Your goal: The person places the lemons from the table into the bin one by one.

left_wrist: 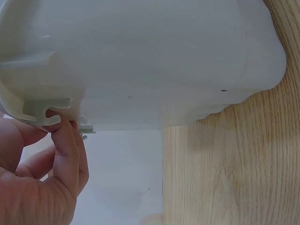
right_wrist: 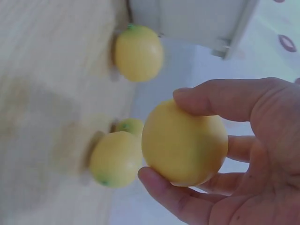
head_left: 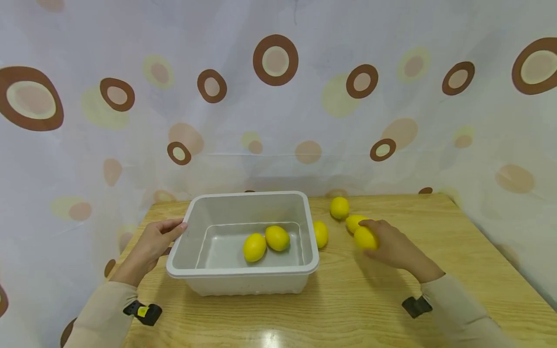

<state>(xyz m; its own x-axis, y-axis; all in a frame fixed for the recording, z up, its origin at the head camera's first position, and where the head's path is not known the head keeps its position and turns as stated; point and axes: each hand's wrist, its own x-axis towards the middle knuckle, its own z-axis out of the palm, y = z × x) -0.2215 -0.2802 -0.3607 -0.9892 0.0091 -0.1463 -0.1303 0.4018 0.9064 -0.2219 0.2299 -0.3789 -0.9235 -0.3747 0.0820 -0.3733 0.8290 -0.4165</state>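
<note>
R hand [head_left: 387,244] had a lemon [head_left: 366,238] gripped, R of tub [head_left: 248,284]; L hand [head_left: 152,241] held tub's L rim! Two lemons [head_left: 254,247] sat in tub, three others [head_left: 339,208] R of it. Prob. mid-loading; next move likely needed a lift over tub's edge.

1. And here we go, a small yellow label [head_left: 142,311] on the black wrist device [head_left: 152,316], back at the sleeve [head_left: 97,314], behind where the left hand [head_left: 150,244] grips the rim of the white tub [head_left: 248,282]!
2. Straining to read it, and no, anything on that yellow patch is too small to make out.
3. Across all three views, then: no readable words, brands or numbers!
</note>
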